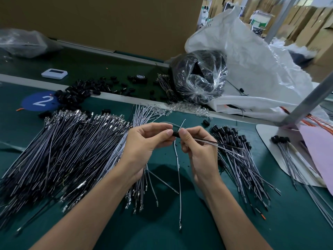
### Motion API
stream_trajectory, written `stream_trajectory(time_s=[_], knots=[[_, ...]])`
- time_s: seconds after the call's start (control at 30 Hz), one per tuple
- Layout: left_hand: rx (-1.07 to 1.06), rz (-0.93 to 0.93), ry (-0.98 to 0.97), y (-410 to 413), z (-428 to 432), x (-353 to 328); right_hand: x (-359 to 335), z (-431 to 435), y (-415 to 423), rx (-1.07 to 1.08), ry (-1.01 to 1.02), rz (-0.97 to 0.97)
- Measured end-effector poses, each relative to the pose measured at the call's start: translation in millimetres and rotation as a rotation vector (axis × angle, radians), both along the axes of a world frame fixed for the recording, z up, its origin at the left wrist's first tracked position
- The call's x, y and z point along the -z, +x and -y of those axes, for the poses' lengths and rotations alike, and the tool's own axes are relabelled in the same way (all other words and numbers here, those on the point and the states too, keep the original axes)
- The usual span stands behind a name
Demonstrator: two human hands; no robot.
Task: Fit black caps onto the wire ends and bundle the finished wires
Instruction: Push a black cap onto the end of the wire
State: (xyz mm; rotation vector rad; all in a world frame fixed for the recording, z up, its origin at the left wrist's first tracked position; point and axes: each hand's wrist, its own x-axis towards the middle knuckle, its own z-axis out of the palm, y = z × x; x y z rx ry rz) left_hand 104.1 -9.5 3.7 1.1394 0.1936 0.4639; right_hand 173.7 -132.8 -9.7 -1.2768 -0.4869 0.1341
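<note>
Over the green desk (pixel 162 231), both hands meet on one black cap (pixel 175 133), which is held in the air above the middle of the work area. The left hand (pixel 144 139) comes in from the cap's left, and its thumb and forefinger, the fingers (pixel 168 132) that show best, are pinched on the cap's left end. The right hand (pixel 196 141) closes in from the cap's right, its fingers clamped on a pair of thin wires (pixel 216 143), one black and one white, right at the cap's right end; the pair runs off to the cap's right. A white wire (pixel 178 177) hangs down from just beneath the cap to the desk. Left of the cap, a broad pile of uncapped wires (pixel 63 150) with bare metal tips is spread out. Right of the cap is a smaller heap of capped wires (pixel 239 159), and further right a small bunch (pixel 282 147) lies on a white sheet. Beyond the cap and to its left, loose black caps (pixel 81 92) are scattered beside a blue round sticker (pixel 40 101) marked 2. Beyond the cap and slightly to its right stands a clear plastic bag (pixel 198 78) of dark parts, leaning against a large white sack (pixel 252 69).
</note>
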Motion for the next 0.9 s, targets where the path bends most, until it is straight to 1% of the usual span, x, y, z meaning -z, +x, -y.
stream_trajectory(time_s=[0.17, 0.33, 0.43, 0.53, 0.63, 0.77, 0.83, 0.9], knots=[[-0.018, 0.012, -0.022, 1, 0, -1, -3, 1, -1, -0.042, -0.017, 0.036], [-0.077, 0.03, 0.063, 0, 1, -3, -4, 1, -4, -0.075, -0.061, 0.05], [-0.09, 0.02, 0.068, 1, 2, -2, -4, 2, -4, -0.058, -0.089, 0.086], [-0.152, 0.015, 0.048, 2, 1, -2, -7, 3, -3, -0.024, -0.088, 0.105], [-0.248, 0.021, -0.028, 0, -8, -3, -10, 6, 0, 0.048, -0.021, 0.024], [-0.35, 0.032, -0.186, -2, -23, -2, -15, 12, 9, 0.11, 0.163, -0.195], [-0.35, 0.016, -0.193, -3, -23, -2, -17, 13, 10, 0.089, 0.261, -0.289], [-0.276, -0.025, -0.177, -3, -21, -2, -18, 14, 10, 0.068, 0.358, -0.381]])
